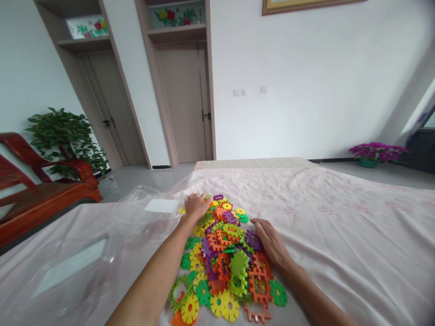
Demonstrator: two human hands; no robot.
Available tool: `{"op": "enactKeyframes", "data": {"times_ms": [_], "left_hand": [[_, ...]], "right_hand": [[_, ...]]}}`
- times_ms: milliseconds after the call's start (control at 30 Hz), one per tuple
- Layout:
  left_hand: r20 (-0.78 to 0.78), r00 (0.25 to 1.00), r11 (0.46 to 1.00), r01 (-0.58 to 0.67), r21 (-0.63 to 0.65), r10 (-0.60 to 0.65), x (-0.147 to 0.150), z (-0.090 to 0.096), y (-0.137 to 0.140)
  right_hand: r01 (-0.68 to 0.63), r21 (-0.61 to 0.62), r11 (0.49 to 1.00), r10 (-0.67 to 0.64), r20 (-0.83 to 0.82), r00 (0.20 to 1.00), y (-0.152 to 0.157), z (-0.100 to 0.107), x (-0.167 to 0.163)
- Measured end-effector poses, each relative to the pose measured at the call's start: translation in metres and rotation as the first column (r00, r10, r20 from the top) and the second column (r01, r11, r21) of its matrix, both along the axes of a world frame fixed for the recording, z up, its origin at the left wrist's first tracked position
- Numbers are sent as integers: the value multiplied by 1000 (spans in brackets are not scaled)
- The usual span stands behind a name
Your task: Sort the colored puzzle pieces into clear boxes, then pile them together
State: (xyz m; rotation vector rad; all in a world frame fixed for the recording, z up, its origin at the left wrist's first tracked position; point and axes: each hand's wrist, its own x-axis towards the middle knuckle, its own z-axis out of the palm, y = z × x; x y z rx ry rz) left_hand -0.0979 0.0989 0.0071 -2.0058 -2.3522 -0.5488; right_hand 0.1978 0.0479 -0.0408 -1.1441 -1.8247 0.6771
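Note:
A heap of colourful plastic interlocking pieces (222, 267) lies on the pale pink cloth (292, 194), with notched discs and toothed frames in green, yellow, orange and purple. My left hand (197, 206) rests at the heap's far left side, fingers stretched over the pieces there. Along the right edge of the heap lies my right hand (270, 240), flat and touching or very near a purple piece (253, 240). Its fingers extend forward, and no piece shows in its grasp. What lies under both palms is hidden.
Two clear plastic containers, one nearer (71, 271) and one farther (149, 208), stand left of the heap, each with a white label. A wooden bench (50, 181) and a leafy plant (63, 136) are at the left. Purple flowers (377, 151) stand by the far wall.

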Motion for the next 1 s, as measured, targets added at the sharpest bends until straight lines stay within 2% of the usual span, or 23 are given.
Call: {"op": "enactKeyframes", "data": {"times_ms": [100,200,367,500,567,700,800,900,1000], "left_hand": [[-11,999,990,29,-137,-30,5,1,16],[-22,999,976,29,-216,-34,14,0,19],[-18,997,966,66,-251,-73,34,4,-8],[37,978,939,206,-275,-203,38,17,-35],[62,964,921,264,-286,-257,37,25,-40],[56,968,937,250,-243,-243,42,37,-21],[66,961,937,277,-212,-270,55,34,7],[114,925,891,379,-249,-362,66,23,29],[168,875,827,484,-287,-453,70,12,37]], "right_hand": [[-12,8,1000,12,21,1000,-1,0,1],[-21,4,1000,21,32,999,-1,0,1],[-21,-8,1000,21,12,1000,-1,2,0],[-11,-19,1000,10,-25,1000,-2,4,0],[9,-24,1000,-10,-44,999,-3,5,1],[53,-43,998,-56,-65,996,-2,4,2],[63,-55,996,-67,-64,996,-1,3,3],[70,-47,996,-73,-67,995,-1,3,3],[85,-30,996,-87,-73,994,0,3,3]]}}
